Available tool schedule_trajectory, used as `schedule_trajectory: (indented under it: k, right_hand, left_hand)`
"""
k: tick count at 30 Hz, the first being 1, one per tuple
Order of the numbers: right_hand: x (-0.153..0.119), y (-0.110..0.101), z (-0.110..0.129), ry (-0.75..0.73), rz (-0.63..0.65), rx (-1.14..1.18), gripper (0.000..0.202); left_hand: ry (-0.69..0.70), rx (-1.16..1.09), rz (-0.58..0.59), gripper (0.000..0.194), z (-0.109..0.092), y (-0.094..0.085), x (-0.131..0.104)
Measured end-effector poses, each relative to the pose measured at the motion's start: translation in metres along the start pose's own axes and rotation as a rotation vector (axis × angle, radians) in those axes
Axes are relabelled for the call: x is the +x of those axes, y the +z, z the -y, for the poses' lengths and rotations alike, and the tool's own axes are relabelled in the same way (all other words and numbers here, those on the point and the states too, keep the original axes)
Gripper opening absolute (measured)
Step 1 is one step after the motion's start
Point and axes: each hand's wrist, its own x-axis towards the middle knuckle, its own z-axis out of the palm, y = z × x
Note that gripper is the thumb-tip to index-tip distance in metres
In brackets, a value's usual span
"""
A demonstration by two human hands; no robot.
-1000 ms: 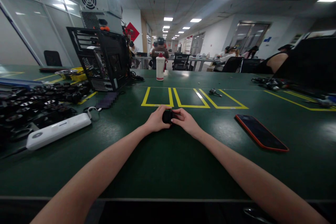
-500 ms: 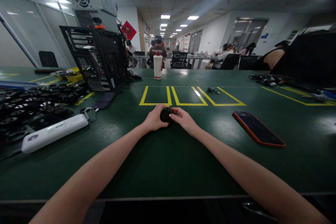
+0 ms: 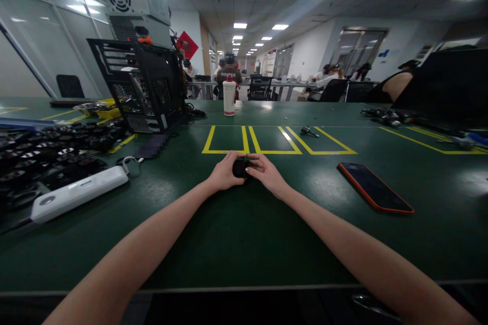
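Observation:
Between my two hands is a small black rounded part (image 3: 240,168), at the middle of the green table (image 3: 244,244). My left hand (image 3: 224,172) wraps round its left side, thumb below and fingers above. From the right, my right hand (image 3: 266,173) pinches the part's edge with the thumb and fingertips. The hands cover much of the part, and its exact kind is too dark to make out. Just beyond the fingers lie yellow tape outlines (image 3: 251,152) on the tabletop.
At left are a white power strip (image 3: 80,193), a heap of black parts (image 3: 46,147) and an open computer case (image 3: 152,86). A white cup (image 3: 229,96) stands behind the tape. An orange-edged phone (image 3: 375,187) lies right, a small dark metal piece (image 3: 309,131) beyond it. People sit farther back.
My right fingers have shifted slightly on the black part, and a thin upright edge of it now shows between the hands. Otherwise the hands stay in place.

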Motion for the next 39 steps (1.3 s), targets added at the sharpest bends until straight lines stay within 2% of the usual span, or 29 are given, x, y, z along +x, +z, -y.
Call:
schedule_trajectory:
  k: [2,6,13,17,22,25,30,32,35,39]
  right_hand:
    - [0.001,-0.002,-0.001,0.02,0.027,0.009,0.037]
    - [-0.001,-0.005,-0.003,0.014,0.079,0.038,0.034]
    - [0.0,-0.003,-0.008,0.003,0.065,0.022,0.035]
    - [0.002,-0.005,-0.012,0.024,0.008,-0.145,0.041]
    - [-0.001,-0.013,-0.01,0.058,-0.131,-0.421,0.05]
    - [-0.004,-0.012,-0.006,0.028,-0.095,-0.485,0.056]
    - [0.0,-0.012,-0.008,0.006,-0.08,-0.573,0.043]
    - [0.006,-0.022,-0.014,0.014,-0.11,-0.582,0.042]
    - [0.014,-0.052,-0.026,0.038,-0.215,-0.612,0.04]
    - [0.018,-0.093,-0.033,0.178,-0.372,-0.823,0.04]
  left_hand:
    - [0.001,-0.001,0.003,0.059,0.0,0.0,0.0]
    - [0.018,-0.008,-0.007,0.059,0.001,0.0,0.0]
    - [-0.014,-0.007,-0.009,0.059,0.0,0.001,0.0]
    - [-0.069,-0.014,-0.007,0.059,0.009,0.001,0.006]
    - [-0.249,-0.099,0.025,0.058,0.028,0.002,0.014]
    - [-0.253,-0.114,0.032,0.06,0.032,0.003,0.015]
    - [-0.256,-0.106,0.016,0.062,0.032,0.004,0.013]
    - [-0.282,-0.092,-0.002,0.063,0.037,0.003,0.014]
    - [-0.353,-0.081,-0.052,0.064,0.05,0.0,0.019]
    - [-0.468,-0.091,-0.143,0.064,0.065,-0.004,0.027]
